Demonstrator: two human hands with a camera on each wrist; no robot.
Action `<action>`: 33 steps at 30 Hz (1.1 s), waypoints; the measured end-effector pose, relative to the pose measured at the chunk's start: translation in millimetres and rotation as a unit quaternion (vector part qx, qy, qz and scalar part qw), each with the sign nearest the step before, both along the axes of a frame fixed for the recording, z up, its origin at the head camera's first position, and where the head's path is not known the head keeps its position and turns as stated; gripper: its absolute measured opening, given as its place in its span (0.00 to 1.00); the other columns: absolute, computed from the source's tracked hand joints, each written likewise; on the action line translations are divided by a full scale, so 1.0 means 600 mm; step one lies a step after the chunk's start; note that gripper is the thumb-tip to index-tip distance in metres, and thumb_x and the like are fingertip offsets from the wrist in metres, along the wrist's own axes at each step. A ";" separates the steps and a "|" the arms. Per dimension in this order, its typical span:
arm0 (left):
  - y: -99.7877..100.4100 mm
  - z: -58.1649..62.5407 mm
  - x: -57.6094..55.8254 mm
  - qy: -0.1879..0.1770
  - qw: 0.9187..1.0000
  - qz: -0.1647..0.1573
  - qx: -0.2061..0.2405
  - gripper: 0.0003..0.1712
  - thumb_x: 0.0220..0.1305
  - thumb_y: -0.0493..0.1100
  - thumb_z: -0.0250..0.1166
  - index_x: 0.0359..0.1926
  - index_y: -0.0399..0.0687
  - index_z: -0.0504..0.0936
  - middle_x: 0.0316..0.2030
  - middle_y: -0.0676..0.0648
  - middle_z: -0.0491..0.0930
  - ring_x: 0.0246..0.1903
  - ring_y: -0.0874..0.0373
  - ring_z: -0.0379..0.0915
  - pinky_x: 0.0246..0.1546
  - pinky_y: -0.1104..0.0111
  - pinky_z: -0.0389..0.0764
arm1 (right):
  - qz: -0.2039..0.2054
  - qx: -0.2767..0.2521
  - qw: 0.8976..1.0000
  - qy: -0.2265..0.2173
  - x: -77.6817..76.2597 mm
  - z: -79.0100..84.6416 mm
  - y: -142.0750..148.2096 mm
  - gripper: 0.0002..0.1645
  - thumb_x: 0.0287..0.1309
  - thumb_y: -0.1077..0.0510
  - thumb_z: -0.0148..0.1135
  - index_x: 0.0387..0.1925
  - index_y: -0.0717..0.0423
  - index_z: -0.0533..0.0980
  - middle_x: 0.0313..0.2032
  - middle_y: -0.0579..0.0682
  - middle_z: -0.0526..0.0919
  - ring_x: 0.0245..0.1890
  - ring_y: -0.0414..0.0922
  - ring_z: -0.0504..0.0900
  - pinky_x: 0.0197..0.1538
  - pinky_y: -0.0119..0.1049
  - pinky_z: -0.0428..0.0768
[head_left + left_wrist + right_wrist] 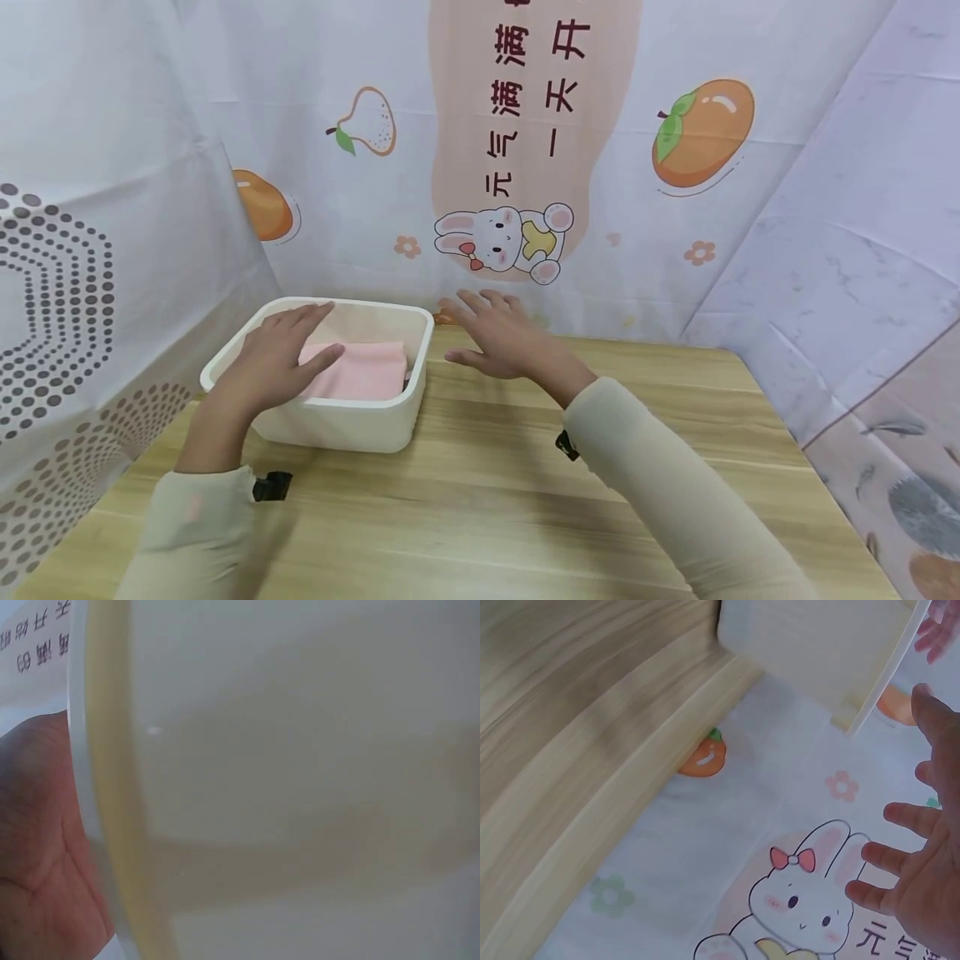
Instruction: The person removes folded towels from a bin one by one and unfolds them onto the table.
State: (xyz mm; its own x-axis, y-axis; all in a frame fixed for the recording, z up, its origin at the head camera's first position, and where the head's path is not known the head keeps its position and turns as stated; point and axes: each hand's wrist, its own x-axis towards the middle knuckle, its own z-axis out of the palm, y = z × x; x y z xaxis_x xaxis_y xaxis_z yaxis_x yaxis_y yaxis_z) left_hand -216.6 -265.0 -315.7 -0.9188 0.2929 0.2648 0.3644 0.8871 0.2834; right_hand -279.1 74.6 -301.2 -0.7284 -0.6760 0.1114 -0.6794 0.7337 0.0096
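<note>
A white rectangular bin (352,425) stands on the left part of the wooden table, with a folded pink cloth (367,371) inside. Over the bin's near left side hovers my left hand (273,354), fingers extended and thumb apart, holding nothing. In the left wrist view the bin's outer wall (300,780) fills most of the picture and partly hides the left hand (49,847). My right hand (498,333) is in the air just right of the bin, its fingers spread and nothing in them. The right wrist view shows this hand (922,862) apart from the bin (810,652).
The wooden tabletop (480,517) stretches to the right and front of the bin. A white curtain (600,275) printed with fruit and a rabbit hangs behind the table. Patterned sheets (60,333) flank it on the left and right. Beside the pink cloth, a small dark item (407,382) shows in the bin.
</note>
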 end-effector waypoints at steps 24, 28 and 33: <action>-0.130 -0.013 0.027 -0.020 0.975 0.119 0.187 0.42 0.78 0.56 0.53 0.82 0.49 0.46 0.69 0.23 0.61 0.61 0.23 0.63 0.52 0.30 0.68 | 0.028 -0.009 1.000 -0.005 -0.008 0.018 -0.062 0.45 0.73 0.30 0.47 0.82 0.42 0.49 0.78 0.55 0.56 0.76 0.59 0.58 0.74 0.61 0.57; -0.134 -0.028 0.031 -0.006 0.968 0.142 0.205 0.40 0.79 0.56 0.52 0.81 0.44 0.52 0.66 0.24 0.67 0.59 0.27 0.68 0.47 0.45 0.79 | 0.030 -0.018 0.999 0.005 -0.011 0.017 -0.069 0.44 0.74 0.30 0.46 0.81 0.42 0.51 0.78 0.54 0.58 0.75 0.58 0.60 0.73 0.61 0.59; -0.140 -0.038 0.034 -0.012 0.953 0.186 0.240 0.39 0.78 0.60 0.50 0.78 0.41 0.60 0.65 0.29 0.70 0.56 0.36 0.70 0.31 0.77 0.73 | 0.044 -0.021 0.999 0.017 -0.013 0.016 -0.077 0.42 0.74 0.31 0.47 0.80 0.43 0.54 0.76 0.54 0.61 0.73 0.58 0.62 0.71 0.60 0.63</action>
